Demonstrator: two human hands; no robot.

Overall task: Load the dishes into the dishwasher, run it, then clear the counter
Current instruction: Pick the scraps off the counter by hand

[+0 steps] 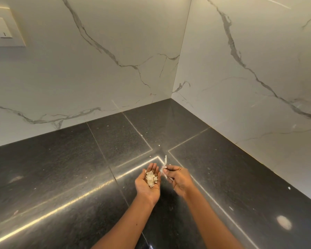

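Both my hands hover over the dark stone counter near its inner corner. My left hand is palm up and cupped, carrying a small heap of pale flaky scraps. Beside it, my right hand pinches more white papery scraps between its fingertips, close to the left palm. A few tiny white flecks lie scattered on the counter beyond my hands. No dishes or dishwasher are in view.
White marble-look walls meet at a corner behind the counter. A wall socket and switch plate sits at the upper left. More specks lie on the counter's right side.
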